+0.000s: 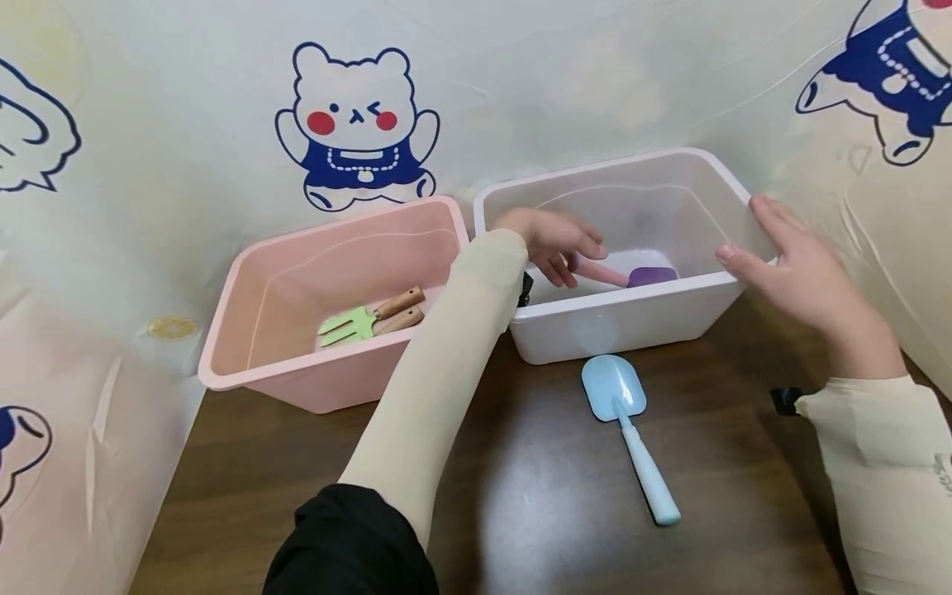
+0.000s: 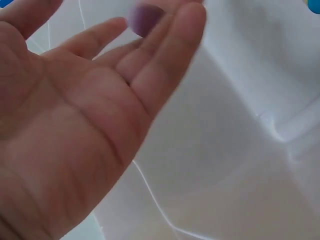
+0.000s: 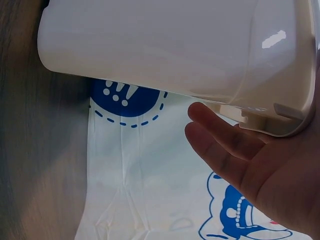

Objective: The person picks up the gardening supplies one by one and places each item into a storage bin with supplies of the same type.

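Observation:
My left hand (image 1: 554, 240) reaches into the white bin (image 1: 617, 322) with its fingers loosely extended. Its fingertips are right at the pink handle (image 1: 601, 271) of a shovel with a purple blade (image 1: 651, 276), which lies inside the bin. The left wrist view shows the open palm (image 2: 75, 130), the purple blade (image 2: 146, 20) partly hidden behind the fingers. My right hand (image 1: 806, 268) rests on the bin's right end, thumb over the rim. In the right wrist view its fingers (image 3: 220, 145) stretch out along the outer side of the bin (image 3: 150, 45).
Left of the white bin stands a pink bin (image 1: 297, 380) holding a green garden fork (image 1: 349, 325) and another wooden-handled tool (image 1: 402, 321). A light blue shovel (image 1: 613, 388) lies on the brown table (image 1: 550, 529) in front. Behind is a sheet (image 1: 521, 99) printed with cartoon bears.

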### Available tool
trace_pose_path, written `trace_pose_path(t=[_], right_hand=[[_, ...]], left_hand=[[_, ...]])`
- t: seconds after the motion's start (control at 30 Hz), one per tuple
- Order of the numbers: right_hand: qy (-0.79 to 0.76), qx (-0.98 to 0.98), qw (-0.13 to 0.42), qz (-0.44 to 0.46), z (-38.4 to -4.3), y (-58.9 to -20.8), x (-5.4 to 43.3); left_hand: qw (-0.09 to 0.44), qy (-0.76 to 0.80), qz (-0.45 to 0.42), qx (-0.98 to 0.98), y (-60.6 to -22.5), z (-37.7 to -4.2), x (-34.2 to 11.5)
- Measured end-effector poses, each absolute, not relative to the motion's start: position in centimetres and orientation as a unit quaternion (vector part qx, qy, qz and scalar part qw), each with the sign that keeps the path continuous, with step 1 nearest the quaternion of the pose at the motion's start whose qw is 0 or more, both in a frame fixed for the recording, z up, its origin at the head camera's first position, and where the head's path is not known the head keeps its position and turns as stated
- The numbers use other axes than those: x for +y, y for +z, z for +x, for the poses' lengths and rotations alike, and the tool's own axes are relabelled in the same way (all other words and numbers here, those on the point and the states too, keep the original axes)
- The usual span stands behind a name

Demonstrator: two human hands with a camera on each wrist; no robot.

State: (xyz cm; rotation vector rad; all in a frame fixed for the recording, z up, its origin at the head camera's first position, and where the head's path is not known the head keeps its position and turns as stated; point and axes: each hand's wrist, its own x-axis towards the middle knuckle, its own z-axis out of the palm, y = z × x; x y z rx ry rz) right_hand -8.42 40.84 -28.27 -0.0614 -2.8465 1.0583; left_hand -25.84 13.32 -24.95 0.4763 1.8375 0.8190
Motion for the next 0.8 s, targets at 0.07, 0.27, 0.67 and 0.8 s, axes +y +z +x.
trace_pose_path(t=[0.07,0.27,0.67,0.8], right_hand=[[0.353,-0.934,0.052,-0.019,-8.3,-28.3,40.8],[0.355,-0.933,0.053,-0.019,-8.3,-28.3,40.7],[0.36,-0.931,0.047,-0.025,-8.5,-29.0,40.8],[0.358,-0.932,0.051,-0.013,-8.8,-28.5,41.0]], left_hand=[[0.51,0.331,0.2,0.768,-24.7,-25.8,13.4],[0.383,0.339,0.281,0.812,-24.0,-26.0,13.7],[0.21,0.374,0.421,0.799,-16.0,-20.1,15.2],[0.195,0.351,0.484,0.777,-14.1,-16.7,13.9]])
